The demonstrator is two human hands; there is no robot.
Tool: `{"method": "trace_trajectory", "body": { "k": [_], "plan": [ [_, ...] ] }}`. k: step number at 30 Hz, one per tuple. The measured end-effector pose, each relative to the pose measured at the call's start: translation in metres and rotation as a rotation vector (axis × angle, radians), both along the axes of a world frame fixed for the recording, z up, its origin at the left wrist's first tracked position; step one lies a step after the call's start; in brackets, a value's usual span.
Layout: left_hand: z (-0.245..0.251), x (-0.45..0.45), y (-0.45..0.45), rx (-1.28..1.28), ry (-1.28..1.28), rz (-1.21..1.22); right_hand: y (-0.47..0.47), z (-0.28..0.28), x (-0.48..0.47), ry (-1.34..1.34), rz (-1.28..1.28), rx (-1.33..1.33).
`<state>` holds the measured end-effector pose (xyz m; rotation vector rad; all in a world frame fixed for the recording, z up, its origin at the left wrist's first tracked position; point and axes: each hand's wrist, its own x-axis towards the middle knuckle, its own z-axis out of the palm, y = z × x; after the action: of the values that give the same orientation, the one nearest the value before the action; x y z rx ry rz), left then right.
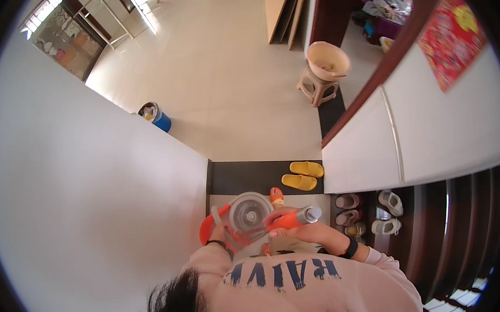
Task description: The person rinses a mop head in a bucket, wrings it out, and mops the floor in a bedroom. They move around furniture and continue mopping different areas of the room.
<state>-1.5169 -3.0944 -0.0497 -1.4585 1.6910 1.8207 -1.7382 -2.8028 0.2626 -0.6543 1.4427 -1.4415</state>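
Observation:
My right hand [295, 232] grips the orange handle [287, 221] of what looks like a spin mop; its silver end points up and to the right. Beside it, my left hand [219, 233] holds the pale carrying handle [216, 216] of a red mop bucket [206, 231]. A grey round spin basket [250, 214] sits in the bucket. The lower mop shaft is blurred, and the mop's head cannot be made out. Black bands circle both wrists. An orange sandal [277, 196] shows on one foot just past the bucket.
Yellow slippers [302, 176] lie on the dark threshold strip [247, 177]. A white wall [83, 174] stands close at left, a shoe rack [426, 226] with shoes at right. Farther off are a blue bin [161, 120], a basin [328, 59] on a plastic stool [315, 94], and leaning boards [282, 12].

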Motion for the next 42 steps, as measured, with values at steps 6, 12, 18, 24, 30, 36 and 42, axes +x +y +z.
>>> {"method": "trace_trajectory", "body": {
  "k": [6, 12, 18, 24, 30, 36, 42],
  "plan": [
    [-0.058, -0.157, -0.035, 0.046, 0.023, 0.109, -0.058, -0.008, -0.158, -0.105, -0.134, 0.062],
    [-0.077, -0.288, -0.103, 0.263, 0.063, 0.511, -0.137, -0.001, -0.261, -0.086, -0.266, 0.054],
    [-0.048, -0.420, -0.183, 0.313, -0.019, 0.638, -0.229, 0.017, -0.335, 0.162, -0.185, 0.006],
    [-0.045, -0.536, -0.274, 0.256, 0.069, 0.582, -0.308, 0.037, -0.449, 0.316, -0.081, 0.035],
    [-0.061, -0.651, -0.362, 0.277, 0.160, 0.830, -0.416, 0.021, -0.631, 0.298, 0.138, -0.061],
    [-0.020, -0.705, -0.449, 0.391, 0.061, 0.904, -0.566, 0.018, -0.745, 0.192, 0.350, -0.047],
    [-0.033, -0.755, -0.562, 0.414, 0.153, 1.162, -0.714, 0.022, -0.820, 0.152, 0.467, 0.002]
  ]
}}
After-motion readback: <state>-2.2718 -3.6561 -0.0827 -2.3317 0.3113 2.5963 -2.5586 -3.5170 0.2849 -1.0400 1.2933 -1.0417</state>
